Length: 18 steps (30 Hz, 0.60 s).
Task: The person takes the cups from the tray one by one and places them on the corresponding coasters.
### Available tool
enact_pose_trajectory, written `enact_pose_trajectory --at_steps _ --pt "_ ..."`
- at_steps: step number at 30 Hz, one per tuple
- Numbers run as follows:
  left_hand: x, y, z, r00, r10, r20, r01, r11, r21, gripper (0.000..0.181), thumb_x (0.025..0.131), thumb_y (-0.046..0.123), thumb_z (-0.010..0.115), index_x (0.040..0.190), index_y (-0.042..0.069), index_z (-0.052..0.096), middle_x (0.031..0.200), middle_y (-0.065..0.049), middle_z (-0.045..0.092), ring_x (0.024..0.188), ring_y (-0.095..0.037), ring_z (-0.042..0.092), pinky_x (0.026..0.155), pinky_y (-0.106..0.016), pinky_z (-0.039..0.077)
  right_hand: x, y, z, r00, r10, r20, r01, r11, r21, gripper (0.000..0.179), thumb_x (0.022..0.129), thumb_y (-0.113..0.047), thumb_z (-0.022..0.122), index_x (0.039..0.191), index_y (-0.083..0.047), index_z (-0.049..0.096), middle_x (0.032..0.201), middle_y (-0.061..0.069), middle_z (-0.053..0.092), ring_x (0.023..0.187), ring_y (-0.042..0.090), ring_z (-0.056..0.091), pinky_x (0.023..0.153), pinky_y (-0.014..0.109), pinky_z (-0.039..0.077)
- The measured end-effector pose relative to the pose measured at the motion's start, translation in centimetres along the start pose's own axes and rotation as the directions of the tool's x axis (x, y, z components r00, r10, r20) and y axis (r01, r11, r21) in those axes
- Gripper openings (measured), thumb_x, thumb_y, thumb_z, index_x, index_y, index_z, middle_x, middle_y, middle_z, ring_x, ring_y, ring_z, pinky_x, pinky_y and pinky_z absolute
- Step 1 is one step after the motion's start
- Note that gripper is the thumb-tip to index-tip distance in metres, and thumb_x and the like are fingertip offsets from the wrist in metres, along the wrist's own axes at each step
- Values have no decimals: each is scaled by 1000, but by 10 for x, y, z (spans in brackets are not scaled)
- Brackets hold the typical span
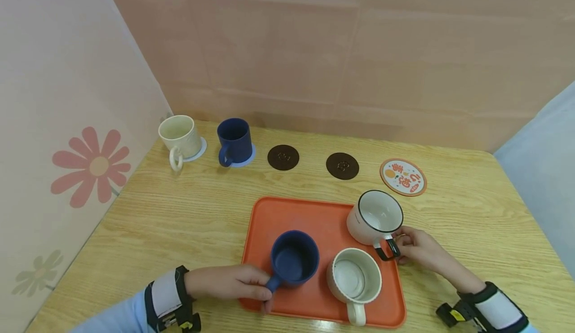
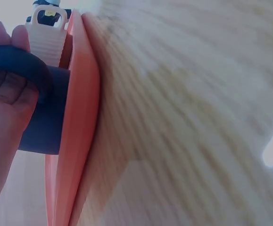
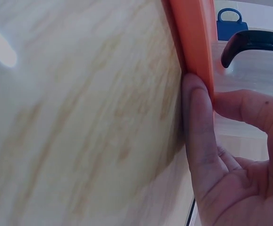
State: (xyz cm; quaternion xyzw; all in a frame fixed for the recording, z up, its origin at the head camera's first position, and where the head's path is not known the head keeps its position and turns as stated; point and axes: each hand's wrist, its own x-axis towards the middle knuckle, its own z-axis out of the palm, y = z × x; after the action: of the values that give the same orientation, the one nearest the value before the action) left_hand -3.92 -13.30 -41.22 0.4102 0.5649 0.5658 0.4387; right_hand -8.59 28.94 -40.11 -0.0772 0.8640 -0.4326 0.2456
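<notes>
On an orange tray [image 1: 330,233] sit a dark blue mug [image 1: 295,258], a cream mug [image 1: 354,276] and a white mug with a black rim [image 1: 375,218]. My left hand [image 1: 238,282] grips the blue mug's handle; in the left wrist view the fingers curl round that handle [image 2: 18,61], and the mug's base is at the tray. At the tray's right side, my right hand [image 1: 420,248] pinches the rim between thumb and fingers, as the right wrist view shows at the orange edge [image 3: 195,42]. The white mug's black handle [image 3: 254,41] is just beside that thumb.
Along the back stand a pale green mug [image 1: 180,136] and another dark blue mug [image 1: 235,141], each on a light blue coaster. To their right lie two dark brown coasters [image 1: 283,157] and a printed orange-rimmed coaster [image 1: 403,177]. A flowered sheet [image 1: 90,168] hangs at the left.
</notes>
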Motion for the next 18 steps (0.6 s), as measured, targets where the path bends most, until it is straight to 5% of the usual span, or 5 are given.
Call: enact_pose_trajectory --at_steps 11,15,18 --pt "-7 5 -7 982 -51 -182 51 999 -1 35 103 24 34 87 -5 46 76 -19 39 70 -27 39 63 -26 32 0 0 -1 1000 14 -2 -14 1000 -21 31 88 -5 56 108 17 45 78 10 63 67 16 60 58 29 56" --pt "-4 3 -9 963 20 -270 2 997 79 35 103 20 33 80 -4 44 70 -18 37 65 -31 36 59 -31 32 0 0 -1 1000 9 1 -9 1000 -18 31 88 -5 56 108 17 45 78 10 63 67 16 60 58 29 56" --pt "2 1 -11 934 98 -344 -47 987 152 36 103 16 32 74 -3 43 65 -14 36 61 -32 36 57 -33 33 -1 -1 -1 1000 6 4 -6 1000 -9 31 88 -4 56 108 17 44 78 11 63 67 15 60 58 29 56"
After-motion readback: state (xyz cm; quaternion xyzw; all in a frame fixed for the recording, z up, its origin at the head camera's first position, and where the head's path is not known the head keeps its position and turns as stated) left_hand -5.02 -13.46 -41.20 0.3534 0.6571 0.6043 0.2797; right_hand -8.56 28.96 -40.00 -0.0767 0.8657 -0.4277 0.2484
